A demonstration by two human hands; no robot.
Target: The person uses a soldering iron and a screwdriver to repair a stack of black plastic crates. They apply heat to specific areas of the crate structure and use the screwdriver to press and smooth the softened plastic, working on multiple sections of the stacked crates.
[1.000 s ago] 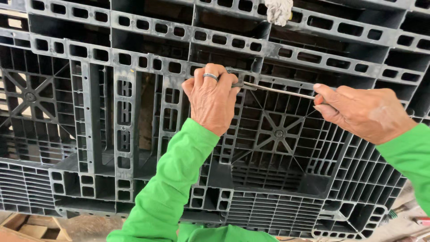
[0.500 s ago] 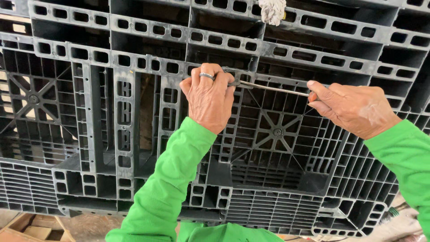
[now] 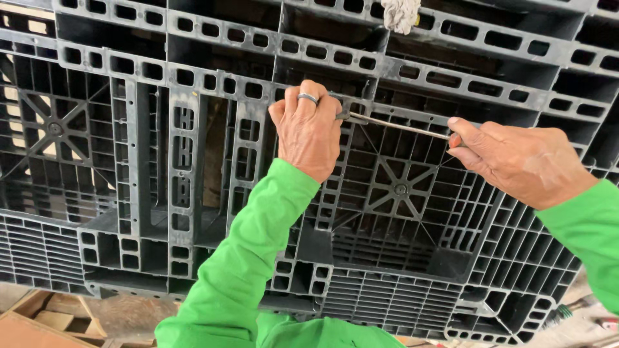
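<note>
Both hands, the left hand (image 3: 309, 132) and right hand (image 3: 522, 161), stay pinched on a thin metal rod (image 3: 400, 127) against the black plastic pallet (image 3: 161, 161), barely shifted.

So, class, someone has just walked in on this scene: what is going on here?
A person in green sleeves works at a black plastic pallet that fills the view. The left hand, a ring on one finger, is pressed against a rib of the pallet at one end of a thin metal rod. The right hand pinches the rod's other end, so it spans the gap between both hands. A whitish rag hangs at the top edge.
</note>
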